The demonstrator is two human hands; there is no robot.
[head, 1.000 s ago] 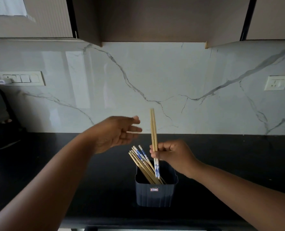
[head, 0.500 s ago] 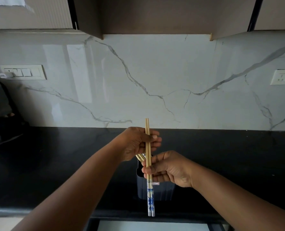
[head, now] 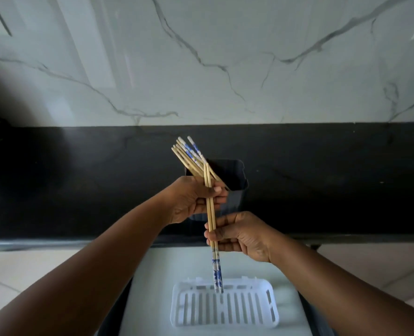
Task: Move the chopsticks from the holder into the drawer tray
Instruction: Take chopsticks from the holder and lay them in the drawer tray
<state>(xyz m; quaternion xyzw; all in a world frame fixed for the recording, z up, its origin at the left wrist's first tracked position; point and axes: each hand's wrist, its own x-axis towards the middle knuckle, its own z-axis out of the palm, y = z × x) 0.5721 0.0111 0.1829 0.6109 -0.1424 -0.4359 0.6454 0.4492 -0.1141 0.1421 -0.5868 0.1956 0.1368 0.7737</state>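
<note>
A pair of wooden chopsticks (head: pixel 212 221) with blue-and-white ends is held almost upright. My left hand (head: pixel 193 200) grips the pair near its top and my right hand (head: pixel 241 235) grips it lower down. The patterned ends hang over the far rim of the white slotted drawer tray (head: pixel 272 309); I cannot tell if they touch it. Behind my left hand the dark holder (head: pixel 235 175) stands on the black counter (head: pixel 80 180), with several more chopsticks (head: pixel 189 156) leaning out to the left.
The tray lies in an open drawer (head: pixel 152 275) with a pale bottom, below the counter's front edge. A marble backsplash (head: pixel 201 57) rises behind the counter. Light floor tiles (head: pixel 19 270) show on both sides of the drawer.
The view has tilted down, so the open drawer and white tray now show. Both hands have carried the pair toward me and lower, its patterned ends now over the tray.
</note>
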